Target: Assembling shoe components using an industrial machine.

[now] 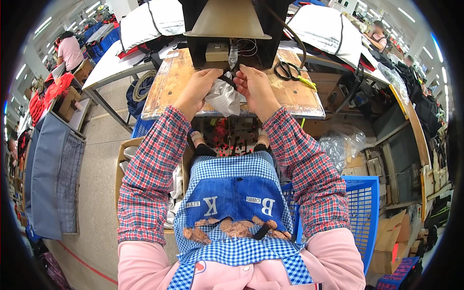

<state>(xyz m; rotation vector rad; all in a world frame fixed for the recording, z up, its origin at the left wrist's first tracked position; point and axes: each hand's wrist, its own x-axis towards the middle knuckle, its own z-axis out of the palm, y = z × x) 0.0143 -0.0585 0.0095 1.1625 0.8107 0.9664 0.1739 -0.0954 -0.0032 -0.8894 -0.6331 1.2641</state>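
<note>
Both my hands are raised close together at the front of a black machine (195,50). With its fingers pinched, my left hand (197,89) grips a narrow black strap (227,80). My right hand (257,89) is closed on the strap's other side, its thumb and forefinger near the machine's small metal tool head (233,57). Below the strap, a crumpled whitish cloth piece (224,100) hangs between my hands, over the front edge of the worn wooden table (164,89). My fingers hide part of the strap.
Black-handled scissors (288,71) lie right of the machine, beside a yellow-green strip (307,83). A blue plastic basket (361,212) stands by my right side, and a cardboard box (126,157) by my left. White padded pieces (324,34) cover the tables behind. Other people sit farther off.
</note>
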